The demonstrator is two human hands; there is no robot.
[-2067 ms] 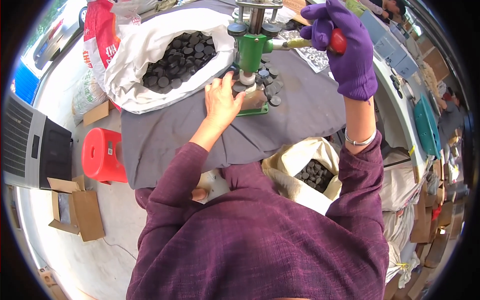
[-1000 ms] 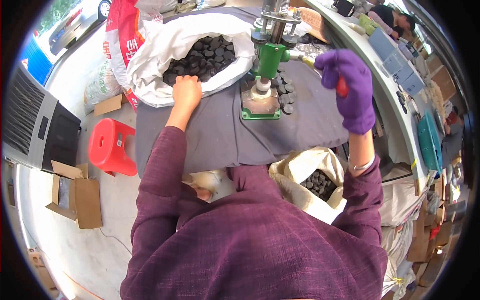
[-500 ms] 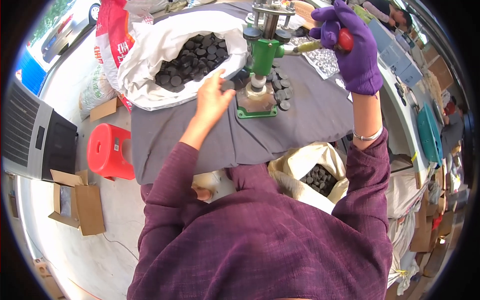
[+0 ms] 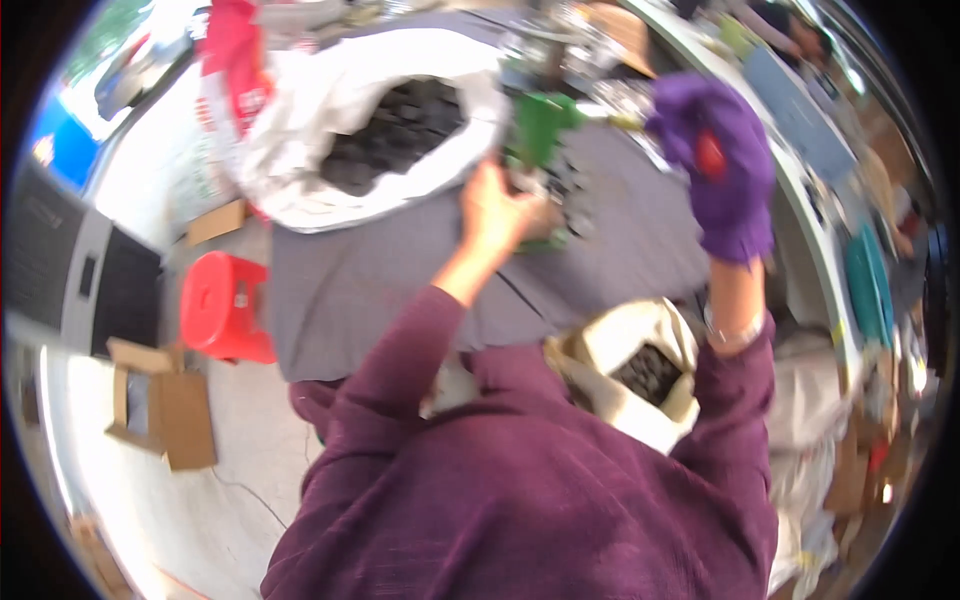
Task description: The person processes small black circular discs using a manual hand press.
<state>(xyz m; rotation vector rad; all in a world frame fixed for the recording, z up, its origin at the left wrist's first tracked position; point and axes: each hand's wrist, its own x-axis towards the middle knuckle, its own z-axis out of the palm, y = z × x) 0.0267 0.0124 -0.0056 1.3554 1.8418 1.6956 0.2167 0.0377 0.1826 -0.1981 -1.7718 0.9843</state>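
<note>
A green hand press (image 4: 540, 130) stands on the grey cloth of the table. My left hand (image 4: 495, 212), bare, is at the lower front of the press, partly covering its base; its fingertips are smeared by motion, so whether they hold a piece is unclear. My right hand (image 4: 722, 185), in a purple glove, is closed round the red knob (image 4: 711, 156) of the press lever. Several black round pieces (image 4: 577, 195) lie just right of the press. To its left a white sack (image 4: 290, 190) gapes, filled with black discs (image 4: 400, 130).
Below the table's front edge sits a cream sack (image 4: 620, 325) of black pieces. A red stool (image 4: 215, 305) and an open cardboard box (image 4: 185, 420) are on the floor at left, near a grey-black appliance (image 4: 85, 270). On the right runs a long bench with a teal basin (image 4: 868, 285).
My left hand has moved right, from the white sack's edge to the base of the press. My right hand has come down and nearer with the lever knob. The view is more blurred.
</note>
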